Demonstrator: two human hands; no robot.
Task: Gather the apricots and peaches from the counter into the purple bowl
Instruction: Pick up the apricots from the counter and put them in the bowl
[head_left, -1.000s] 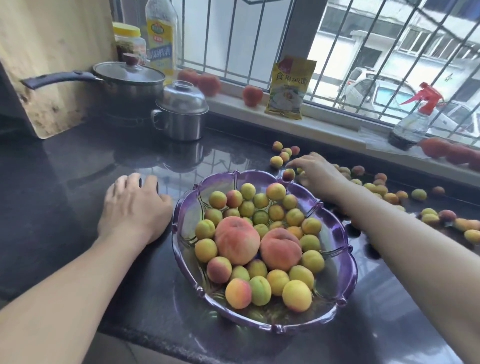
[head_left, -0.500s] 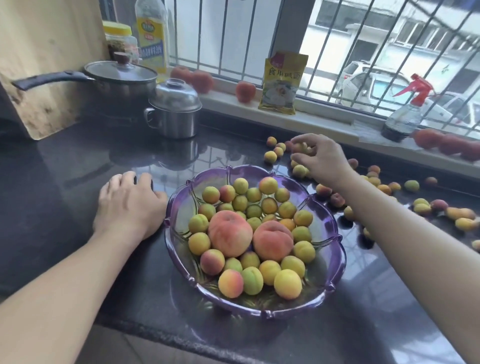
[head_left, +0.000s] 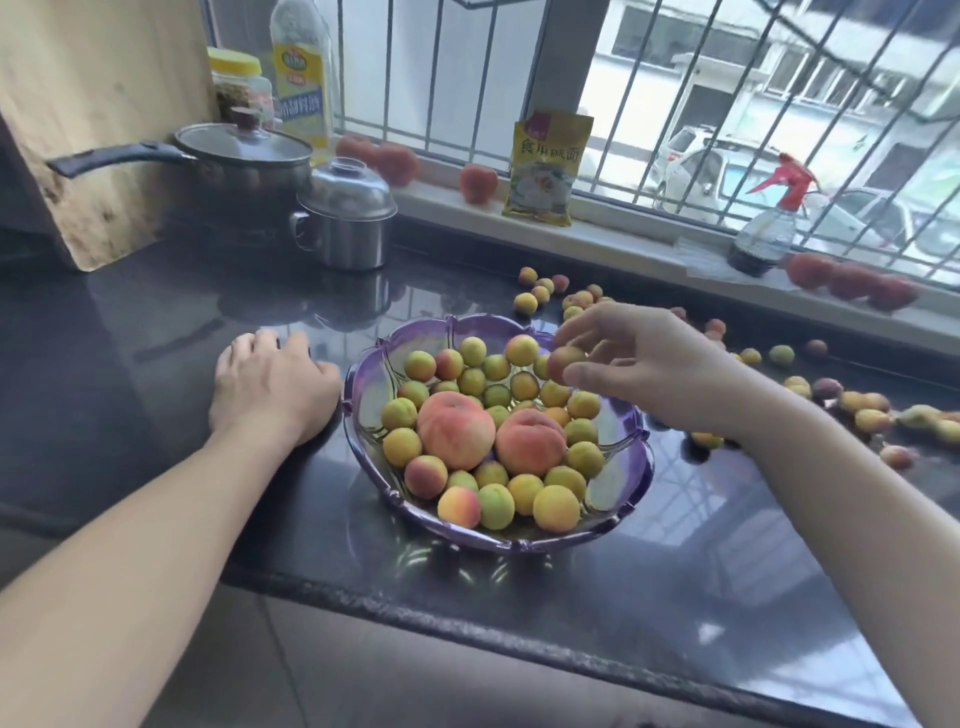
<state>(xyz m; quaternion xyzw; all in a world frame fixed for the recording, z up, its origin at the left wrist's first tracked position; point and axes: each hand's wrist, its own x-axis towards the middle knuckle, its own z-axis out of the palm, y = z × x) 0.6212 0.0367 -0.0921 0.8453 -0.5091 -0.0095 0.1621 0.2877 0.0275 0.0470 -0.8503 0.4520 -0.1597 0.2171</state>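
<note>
Our right hand (head_left: 644, 364) pinches an apricot (head_left: 563, 361) over the far rim of the purple bowl (head_left: 363, 395); our left hand (head_left: 270, 387) rests flat, just left of that bowl.

home kitchen | lidded saucepan (head_left: 244, 156) | dark stone counter (head_left: 156, 332) | barred window (head_left: 675, 104)
</note>
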